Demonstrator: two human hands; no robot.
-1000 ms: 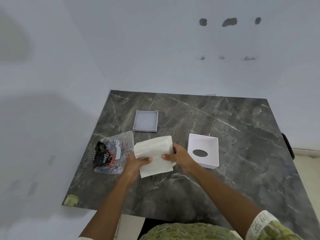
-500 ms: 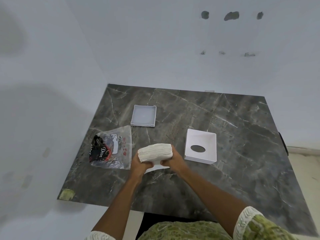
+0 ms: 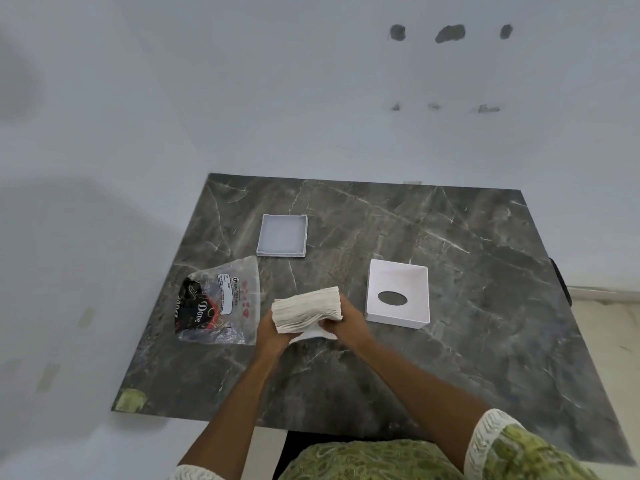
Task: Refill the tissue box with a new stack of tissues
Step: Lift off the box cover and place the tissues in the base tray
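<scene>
wall (image 3: pixel 242 98): plain pale wall behind the table, with a few dark patches up at the top right.
tape scrap (image 3: pixel 131 400): little greenish bit stuck right on the table's front left corner.
plastic wrapper (image 3: pixel 221 303): clear bag with black and red print, lying flat and crumpled near the left edge, just left of the hands. It looks emptied out.
tray (image 3: pixel 282 235): shallow white tray, open side up, sitting toward the back left part of the table, behind the wrapper.
left hand (image 3: pixel 272 332): wrapped around the left end of the tissues from below, with the fingers mostly hidden under the stack.
tissues (image 3: pixel 306 313): thick folded white stack held up between both hands over the front middle of the table. The layered edges face the camera, and one loose sheet hangs out underneath.
right hand (image 3: pixel 348 323): clamped on the right end of the stack, thumb side up.
tissue box (image 3: pixel 398 294): white square box with an oval slot in its face, resting on the table just right of the right hand, not touching it.
table (image 3: pixel 485 341): dark grey marble top, and everything sits on it apart from the stack.
sleeve (image 3: pixel 512 448): green patterned with a white cuff, bottom right.
</scene>
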